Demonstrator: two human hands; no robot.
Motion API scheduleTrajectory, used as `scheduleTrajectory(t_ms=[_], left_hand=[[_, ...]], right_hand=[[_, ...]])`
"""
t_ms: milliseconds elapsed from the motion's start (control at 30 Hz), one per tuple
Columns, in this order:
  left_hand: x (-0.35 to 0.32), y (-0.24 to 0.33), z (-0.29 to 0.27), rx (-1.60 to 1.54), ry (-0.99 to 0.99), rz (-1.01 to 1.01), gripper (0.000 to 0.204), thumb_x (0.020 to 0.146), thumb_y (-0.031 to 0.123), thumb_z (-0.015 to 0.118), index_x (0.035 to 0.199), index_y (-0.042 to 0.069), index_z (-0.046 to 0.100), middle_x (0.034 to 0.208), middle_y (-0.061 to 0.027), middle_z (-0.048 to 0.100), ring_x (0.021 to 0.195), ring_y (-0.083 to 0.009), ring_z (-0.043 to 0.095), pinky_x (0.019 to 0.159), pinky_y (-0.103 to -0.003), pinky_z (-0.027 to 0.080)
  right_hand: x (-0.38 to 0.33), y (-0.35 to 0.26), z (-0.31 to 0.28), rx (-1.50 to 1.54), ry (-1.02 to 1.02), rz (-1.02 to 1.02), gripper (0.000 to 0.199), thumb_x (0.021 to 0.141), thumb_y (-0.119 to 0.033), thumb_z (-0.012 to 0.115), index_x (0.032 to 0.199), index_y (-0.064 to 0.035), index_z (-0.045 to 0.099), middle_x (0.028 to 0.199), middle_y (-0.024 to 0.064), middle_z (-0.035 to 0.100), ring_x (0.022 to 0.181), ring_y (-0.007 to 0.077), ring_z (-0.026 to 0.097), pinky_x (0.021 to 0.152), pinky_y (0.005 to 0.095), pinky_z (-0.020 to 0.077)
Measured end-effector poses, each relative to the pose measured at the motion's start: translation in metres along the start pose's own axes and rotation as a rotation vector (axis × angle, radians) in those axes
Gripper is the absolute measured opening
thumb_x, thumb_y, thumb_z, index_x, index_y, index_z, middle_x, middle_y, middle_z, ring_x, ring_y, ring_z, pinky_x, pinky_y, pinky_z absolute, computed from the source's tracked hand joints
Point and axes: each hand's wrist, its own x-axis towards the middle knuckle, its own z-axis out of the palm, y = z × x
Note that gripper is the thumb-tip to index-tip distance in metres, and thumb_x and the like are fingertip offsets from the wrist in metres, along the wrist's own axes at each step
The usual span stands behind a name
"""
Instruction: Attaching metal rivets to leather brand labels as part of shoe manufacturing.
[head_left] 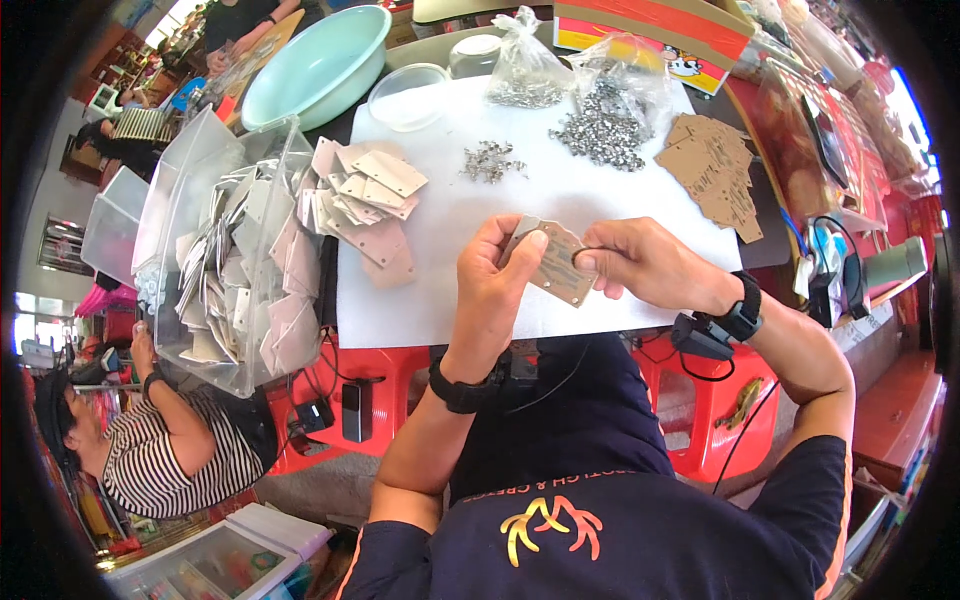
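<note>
Two hands meet over the near part of a white sheet (425, 312), and we see one small brown card (560, 272) between them. The left hand (487, 275) grips the card, with its thumb pressed on the front. The right hand (648, 263) has bent fingers, and its thumb tip is at the card's right edge. We cannot tell if it pinches the card there or just touches it. The card is tilted, with dark marks and little holes.

Farther off, in the middle of the sheet, we see a small heap of shiny metal bits (490, 162). Behind it, a tied clear bag (525, 62) holds more bits, and to the right a big pile of metal bits (600, 135) spills from an open clear bag (630, 70).

On the right we find a spread pile of brown cards (712, 175). On the left lies a heap of pale cards (365, 195), just beside a clear bin (243, 378) full of more pale cards.

At the far left we see a big light blue basin (320, 65), with a round clear tub (408, 98) near it. A person in a striped shirt (160, 455) is at the near left.
</note>
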Motion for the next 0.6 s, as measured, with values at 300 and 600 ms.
scheduleTrajectory(t_ms=[300,600], left_hand=[[0.0,-0.017,-0.006,-0.004,0.018,-0.003,0.017,0.096,0.012,0.057,0.109,0.001,0.054,0.097,-0.0044,0.062,0.086,-0.0068,0.057,0.079,-0.023,0.048],[0.0,-0.014,-0.018,-0.003,0.047,-0.027,0.015,0.097,0.01,0.055,0.108,0.001,0.054,0.096,-0.0051,0.064,0.085,-0.0071,0.06,0.078,-0.024,0.049]], right_hand=[[0.01,0.014,0.005,-0.031,-0.013,-0.025,0.028,0.099,-0.023,0.052,0.096,0.004,0.06,0.068,0.0084,0.06,0.062,0.015,0.06,0.06,0.0319,0.0505],[0.02,0.016,-0.059,-0.166,0.129,0.005,0.024,0.096,-0.023,0.057,0.097,0.0002,0.064,0.077,0.0027,0.063,0.067,0.0084,0.061,0.06,0.0246,0.0501]])
